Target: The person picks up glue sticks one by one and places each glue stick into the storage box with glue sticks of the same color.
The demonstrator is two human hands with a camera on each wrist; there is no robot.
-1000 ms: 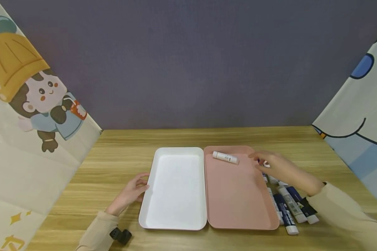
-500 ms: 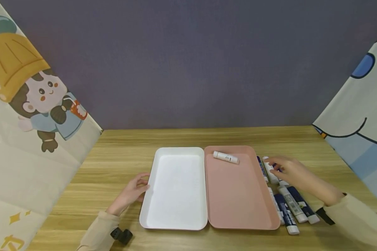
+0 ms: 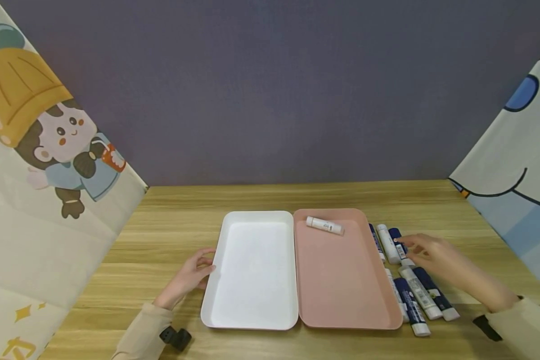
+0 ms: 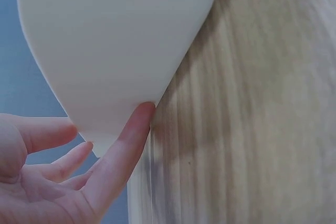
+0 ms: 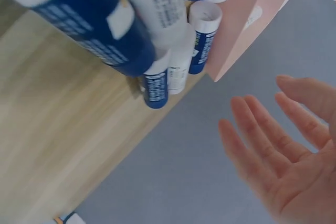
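Note:
My left hand (image 3: 191, 272) lies at the left edge of the white tray (image 3: 213, 312); its fingertips touch the tray's side in the left wrist view, fingers loosely extended. On the right, my right hand (image 3: 436, 255) hovers at a blue-and-white glue stick (image 3: 402, 254), fingers spread with nothing gripped. In the right wrist view its fingers (image 5: 262, 135) stand apart from the sticks. A white glue stick (image 3: 325, 225) lies near the far end of the pink tray (image 3: 348, 295). Next to that tray's right wall is another white glue stick (image 3: 388, 244).
Several more glue sticks, such as a dark blue one (image 3: 411, 305) and a white one (image 3: 420, 292), lie nearer along the pink tray's right side. The two trays stand side by side on the wooden table (image 3: 180, 205). A grey panel (image 3: 270, 90) rises behind.
My right hand has moved from above the pink tray's far right corner rightward and nearer, to the glue sticks beside it. My left hand has stayed at the white tray.

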